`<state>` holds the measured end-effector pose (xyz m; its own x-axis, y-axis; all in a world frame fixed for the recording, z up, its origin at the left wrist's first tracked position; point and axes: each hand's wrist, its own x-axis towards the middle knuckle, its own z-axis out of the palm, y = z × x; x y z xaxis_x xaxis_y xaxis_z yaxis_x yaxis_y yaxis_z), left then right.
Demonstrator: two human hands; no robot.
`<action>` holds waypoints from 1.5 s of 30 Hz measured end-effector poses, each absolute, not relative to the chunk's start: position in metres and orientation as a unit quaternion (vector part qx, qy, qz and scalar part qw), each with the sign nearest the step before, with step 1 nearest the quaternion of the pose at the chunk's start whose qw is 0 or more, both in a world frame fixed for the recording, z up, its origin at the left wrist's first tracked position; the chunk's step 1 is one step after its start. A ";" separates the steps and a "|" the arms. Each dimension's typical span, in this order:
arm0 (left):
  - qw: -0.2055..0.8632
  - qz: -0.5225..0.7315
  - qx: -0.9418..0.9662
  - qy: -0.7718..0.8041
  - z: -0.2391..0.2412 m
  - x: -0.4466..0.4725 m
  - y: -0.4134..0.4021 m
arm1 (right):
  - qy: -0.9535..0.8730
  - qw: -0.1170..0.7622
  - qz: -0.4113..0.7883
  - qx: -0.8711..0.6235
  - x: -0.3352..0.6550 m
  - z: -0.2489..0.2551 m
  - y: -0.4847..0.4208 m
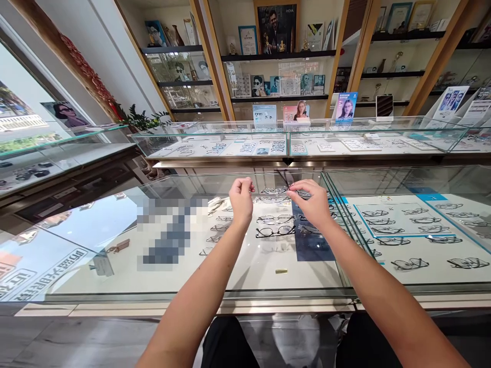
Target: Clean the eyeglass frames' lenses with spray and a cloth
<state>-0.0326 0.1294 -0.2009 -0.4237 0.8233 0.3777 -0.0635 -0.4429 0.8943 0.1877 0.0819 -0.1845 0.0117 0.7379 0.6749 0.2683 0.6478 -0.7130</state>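
My right hand (pixel 312 202) is raised over the glass display counter (pixel 245 294), thumb and fingertips pinching a pair of dark eyeglasses (pixel 283 179), whose thin arms stick up to the left. My left hand (pixel 241 198) hangs level with it a short way to the left, fingers curled together; whatever they may hold is hidden. Below and between the hands, a pair of black-rimmed glasses (pixel 275 232) lies in the case, with more frames in rows behind it. A crumpled whitish cloth (pixel 219 205) is just left of my left hand.
A small gold-coloured piece (pixel 281 271) lies near the counter's front. To the right, a blue-edged tray (pixel 408 236) bears several glasses. A brown tag-like object (pixel 121 245) and a small card stand (pixel 103 265) are at left. Another glass case (pixel 215 134) runs across behind.
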 end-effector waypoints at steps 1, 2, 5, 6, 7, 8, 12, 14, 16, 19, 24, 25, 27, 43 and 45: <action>0.286 0.738 0.435 0.429 -0.200 -0.035 0.130 | -0.703 0.583 0.164 -0.373 0.187 -0.187 0.082; 0.273 0.748 0.428 0.427 -0.199 -0.037 0.131 | -0.729 0.556 0.139 -0.374 0.187 -0.189 0.082; 0.245 0.765 0.421 0.421 -0.197 -0.039 0.130 | -0.794 0.458 0.088 -0.389 0.182 -0.199 0.085; 0.239 0.766 0.423 0.420 -0.196 -0.039 0.130 | -0.811 0.423 0.078 -0.397 0.180 -0.202 0.086; 0.233 0.766 0.428 0.420 -0.196 -0.038 0.129 | -0.826 0.389 0.070 -0.403 0.178 -0.205 0.088; 0.229 0.764 0.433 0.420 -0.197 -0.038 0.129 | -0.838 0.355 0.064 -0.409 0.176 -0.208 0.089; 0.227 0.755 0.448 0.423 -0.198 -0.035 0.130 | -0.873 0.239 0.044 -0.423 0.165 -0.215 0.094; 0.232 0.751 0.450 0.423 -0.198 -0.035 0.130 | -0.880 0.201 0.034 -0.429 0.162 -0.217 0.095; 0.235 0.748 0.456 0.421 -0.199 -0.034 0.130 | -0.884 0.180 0.023 -0.431 0.160 -0.218 0.095; 0.240 0.721 0.492 0.424 -0.202 -0.034 0.131 | -0.888 0.164 0.009 -0.429 0.160 -0.220 0.094; 0.205 0.508 0.679 0.489 -0.219 -0.033 0.135 | -0.891 0.151 0.002 -0.429 0.158 -0.222 0.091; 0.183 0.469 0.709 0.493 -0.224 -0.033 0.137 | -0.891 0.149 0.004 -0.428 0.158 -0.221 0.091; 0.153 0.424 0.749 0.486 -0.232 -0.033 0.141 | -0.892 0.143 0.009 -0.428 0.157 -0.221 0.090; 0.039 0.211 0.832 0.512 -0.241 -0.031 0.146 | -0.806 0.318 -0.020 -0.500 0.166 -0.221 0.098; 0.039 0.234 0.831 0.503 -0.239 -0.030 0.146 | -0.783 0.349 -0.021 -0.514 0.169 -0.221 0.100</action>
<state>-0.0304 0.1456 -0.2389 0.3841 0.8542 0.3505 0.8180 -0.4909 0.3000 0.1685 0.1000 -0.2211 -0.2281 0.7905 0.5685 0.8203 0.4705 -0.3251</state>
